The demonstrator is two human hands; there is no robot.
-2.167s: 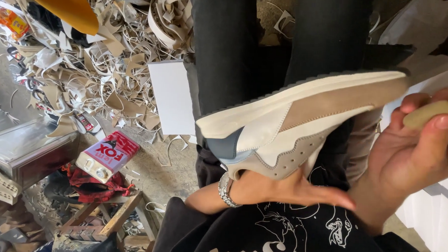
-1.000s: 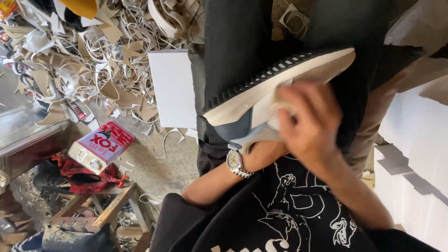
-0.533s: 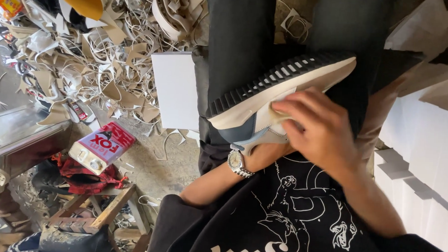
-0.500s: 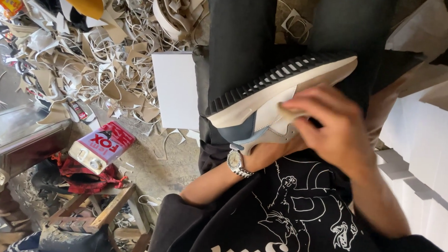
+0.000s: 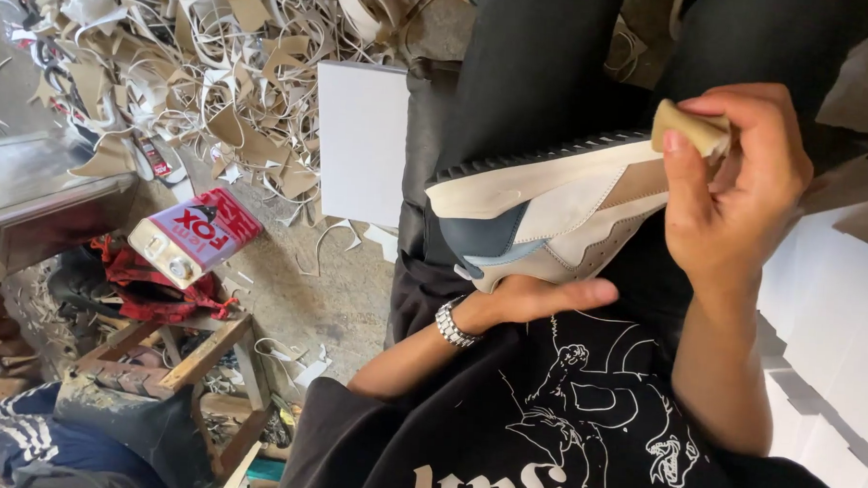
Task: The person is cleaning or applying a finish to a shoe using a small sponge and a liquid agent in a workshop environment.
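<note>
A cream, tan and grey-blue sneaker [image 5: 541, 209] with a black ridged sole lies on its side over my lap. My left hand [image 5: 533, 297], with a metal watch on the wrist, grips it from underneath, thumb along the toe. My right hand [image 5: 734, 187] pinches a small tan rubber block [image 5: 690, 128] between thumb and fingers, held at the tan side panel near the sole edge. I wear black trousers and a black printed shirt.
A heap of pale leather offcuts [image 5: 209, 82] covers the floor at top left. A white flat box [image 5: 361, 140] lies beside my leg. A red and white tin [image 5: 194, 236] rests on red cloth above a wooden stool [image 5: 199, 361]. White boxes [image 5: 835, 316] stand at right.
My right hand rubbed over the middle of the sneaker's side, then slid toward its heel end and lifted, so the tan block shows again. The left hand kept its hold.
</note>
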